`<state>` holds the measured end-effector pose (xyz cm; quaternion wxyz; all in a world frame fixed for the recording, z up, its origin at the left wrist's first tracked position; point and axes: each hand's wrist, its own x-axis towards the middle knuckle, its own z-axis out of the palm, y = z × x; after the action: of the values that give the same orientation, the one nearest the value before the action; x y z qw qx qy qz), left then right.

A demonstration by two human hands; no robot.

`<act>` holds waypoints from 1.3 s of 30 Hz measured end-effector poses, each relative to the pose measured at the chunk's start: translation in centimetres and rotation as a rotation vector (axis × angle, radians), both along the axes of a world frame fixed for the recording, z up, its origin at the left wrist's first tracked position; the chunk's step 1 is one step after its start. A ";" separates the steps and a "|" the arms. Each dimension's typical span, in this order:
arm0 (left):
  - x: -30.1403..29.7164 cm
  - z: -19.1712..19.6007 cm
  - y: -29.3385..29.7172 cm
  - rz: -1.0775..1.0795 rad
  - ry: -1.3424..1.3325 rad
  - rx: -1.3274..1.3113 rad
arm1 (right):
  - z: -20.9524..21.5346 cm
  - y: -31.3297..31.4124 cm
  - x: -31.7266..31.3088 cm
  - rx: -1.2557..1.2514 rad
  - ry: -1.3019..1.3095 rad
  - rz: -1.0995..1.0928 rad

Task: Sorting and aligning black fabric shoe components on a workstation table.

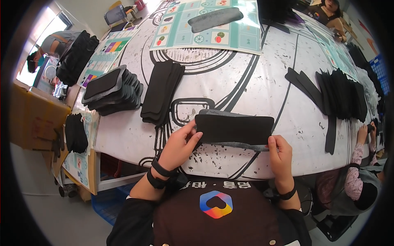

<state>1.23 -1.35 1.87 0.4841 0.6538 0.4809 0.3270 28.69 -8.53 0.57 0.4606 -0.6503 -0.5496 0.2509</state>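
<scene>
My left hand (180,144) grips the left end of a flat black oblong pad (234,129). My right hand (280,152) pinches its right end. Under the black pad lies a slightly larger grey piece (242,144), whose edges show above and below it. Both pieces rest near the front edge of the white patterned table (246,86). Dark bands sit on both wrists.
A stack of grey-rimmed black pads (113,92) and a stack of plain black pads (162,92) stand at the left. Black strips (340,98) are piled at the right. A teal printed sheet (209,24) holds one grey piece. Other people sit at the left, the far right and the lower right.
</scene>
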 end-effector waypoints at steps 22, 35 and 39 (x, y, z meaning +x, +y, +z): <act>1.2 -0.6 0.6 0.076 0.399 0.271 | -0.6 0.1 -0.1 0.070 -0.232 -0.028; 1.6 -0.5 0.4 0.092 0.468 0.330 | -0.6 0.1 -0.2 0.074 -0.241 -0.038; 1.6 -0.8 0.5 0.088 0.461 0.358 | -0.6 0.1 -0.2 0.078 -0.247 -0.032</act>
<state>2.79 -0.82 1.06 0.2244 0.7642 0.5410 0.2702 28.52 -8.43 0.01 0.4182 -0.6665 -0.6010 0.1401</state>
